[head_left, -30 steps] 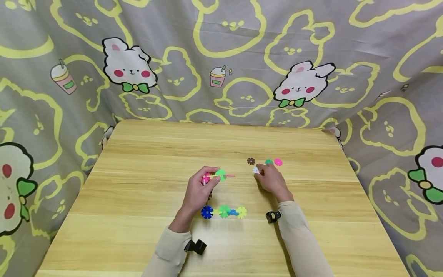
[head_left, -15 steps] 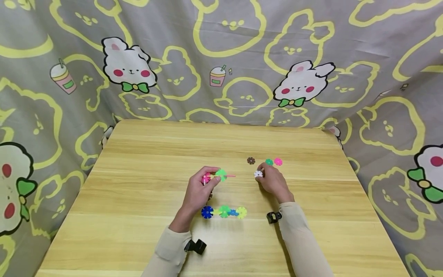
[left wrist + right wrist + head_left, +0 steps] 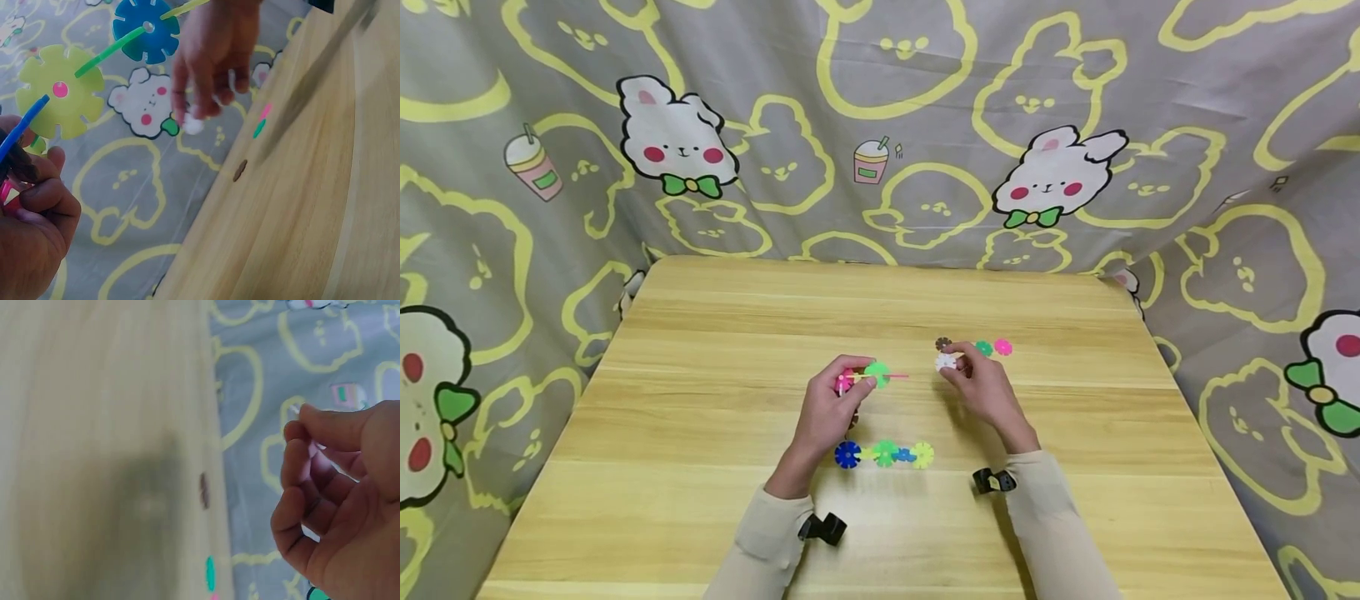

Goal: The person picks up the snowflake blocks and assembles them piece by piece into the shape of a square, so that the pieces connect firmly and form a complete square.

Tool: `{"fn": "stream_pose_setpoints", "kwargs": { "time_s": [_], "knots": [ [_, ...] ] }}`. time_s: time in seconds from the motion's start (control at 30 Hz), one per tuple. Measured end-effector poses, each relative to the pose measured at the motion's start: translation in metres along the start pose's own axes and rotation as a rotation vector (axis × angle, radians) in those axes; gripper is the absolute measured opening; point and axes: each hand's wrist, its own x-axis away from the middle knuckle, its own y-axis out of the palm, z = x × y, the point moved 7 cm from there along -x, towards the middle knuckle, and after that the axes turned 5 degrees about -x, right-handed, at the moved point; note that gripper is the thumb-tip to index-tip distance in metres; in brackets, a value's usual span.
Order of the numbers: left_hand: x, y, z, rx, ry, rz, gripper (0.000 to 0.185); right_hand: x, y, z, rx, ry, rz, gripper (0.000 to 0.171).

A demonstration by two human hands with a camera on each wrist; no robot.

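Right hand [image 3: 981, 385] pinches white disc [image 3: 946, 362], seemingly lifted

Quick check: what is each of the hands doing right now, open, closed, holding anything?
Left hand: closed, gripping a thin pink stick threaded with a green plastic snowflake disc.
Right hand: closed, pinching a white plastic snowflake disc above the wooden table.

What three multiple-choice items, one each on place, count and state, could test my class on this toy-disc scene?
1. Where does the brown disc lie?
A. on the table beyond the right hand
B. inside a box
C. on the floor

2. How many loose discs lie beyond the right hand?
A. one
B. three
C. six

3. What does the right hand do?
A. lies flat
B. pinches a white disc
C. grips a cup

A: brown disc sits on the table.
B: brown, green and pink.
B: fingertips hold it.
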Motion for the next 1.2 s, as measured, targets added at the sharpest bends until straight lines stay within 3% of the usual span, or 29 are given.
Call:
{"fn": "stream_pose_setpoints", "kwargs": {
  "time_s": [0.13, 0.33, 0.47, 0.8, 1.07, 1.2],
  "knots": [
    [-0.003, 0.001, -0.013, -0.002, -0.008, 0.006, 0.023, 0.006, -0.004, -0.020, -0.098, -0.061, 0.015, 0.031],
    [-0.003, -0.001, -0.016, 0.003, 0.006, 0.029, 0.024, 0.017, -0.006, -0.047, -0.329, -0.109, -0.050, 0.028],
    [-0.002, -0.003, -0.015, 0.005, 0.003, 0.039, 0.024, 0.024, -0.006, -0.063, -0.418, -0.117, -0.100, 0.026],
    [-0.001, -0.002, -0.013, 0.006, -0.007, 0.038, 0.024, 0.037, -0.011, -0.099, -0.426, -0.134, -0.151, 0.024],
    [-0.001, 0.001, -0.015, 0.025, -0.010, 0.028, 0.024, 0.033, -0.001, -0.086, -0.421, -0.154, -0.149, 0.025],
    [-0.001, 0.002, -0.016, 0.019, -0.015, 0.027, 0.024, 0.031, 0.003, -0.076, -0.399, -0.168, -0.103, 0.026]
  ]
}}
